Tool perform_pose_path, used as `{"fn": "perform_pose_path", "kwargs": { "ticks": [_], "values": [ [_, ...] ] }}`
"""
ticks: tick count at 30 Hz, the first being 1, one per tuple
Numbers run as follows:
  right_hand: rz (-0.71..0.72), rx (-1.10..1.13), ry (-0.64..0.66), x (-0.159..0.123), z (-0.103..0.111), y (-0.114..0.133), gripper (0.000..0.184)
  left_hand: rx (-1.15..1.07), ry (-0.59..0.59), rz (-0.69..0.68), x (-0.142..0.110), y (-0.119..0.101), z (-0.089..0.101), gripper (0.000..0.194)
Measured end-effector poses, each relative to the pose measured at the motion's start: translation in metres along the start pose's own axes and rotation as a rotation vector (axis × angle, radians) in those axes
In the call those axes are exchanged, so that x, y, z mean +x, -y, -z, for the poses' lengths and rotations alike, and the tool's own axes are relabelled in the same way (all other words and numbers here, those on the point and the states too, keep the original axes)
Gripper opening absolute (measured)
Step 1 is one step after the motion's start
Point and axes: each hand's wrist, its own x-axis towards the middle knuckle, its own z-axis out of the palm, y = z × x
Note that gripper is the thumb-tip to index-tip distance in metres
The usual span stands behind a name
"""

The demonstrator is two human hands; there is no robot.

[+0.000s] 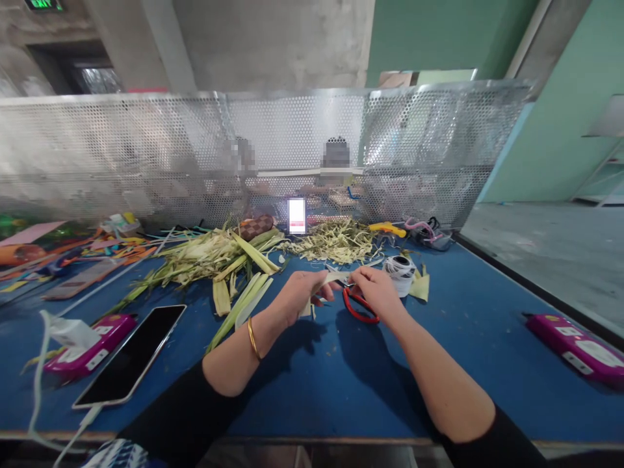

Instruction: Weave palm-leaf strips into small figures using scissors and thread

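My left hand (303, 292), with a gold bangle at the wrist, pinches a pale strip of corn husk (336, 277). The strip spans the gap to my right hand (376, 289), whose fingers are closed on its other end. Red-handled scissors (361, 317) lie just under my right fingers, blades pointing away to the left; whether that hand touches them I cannot tell. Beside my right hand stands a roll of white-and-black cord (400, 273). A small husk scrap (308, 311) shows below my left fingers.
Husk leaves (199, 257) are heaped left of centre, shredded husk (336, 240) behind the hands. A perforated metal screen (297, 130) closes the blue table's (302, 390) far side. A lit phone (297, 216), a dark phone (131, 354) and purple power strips (580, 351) lie around.
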Motion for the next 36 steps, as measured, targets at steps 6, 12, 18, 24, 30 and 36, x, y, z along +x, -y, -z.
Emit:
{"fn": "perform_pose_path", "kwargs": {
  "ticks": [6,12,18,24,30,36],
  "values": [
    [-0.007,-0.494,0.065,-0.007,-0.002,-0.006,0.024,0.002,-0.162,0.076,0.007,-0.005,0.010,0.028],
    [-0.029,-0.646,0.158,-0.003,-0.005,-0.013,0.034,0.030,-0.243,0.018,0.018,-0.005,0.020,0.023],
    [-0.044,-0.386,0.112,0.003,-0.008,-0.013,0.035,0.181,-0.393,-0.053,0.044,-0.001,0.029,0.024],
    [0.008,0.075,0.104,0.009,-0.010,-0.008,0.049,0.357,-0.506,-0.102,0.068,-0.002,0.037,0.025],
    [-0.002,0.530,0.086,0.008,-0.013,-0.011,0.059,0.425,-0.511,-0.107,0.082,-0.006,0.035,0.022],
    [-0.044,0.396,0.126,0.005,-0.009,-0.007,0.046,0.437,-0.424,-0.110,0.086,-0.003,0.020,0.024]
  ]
}}
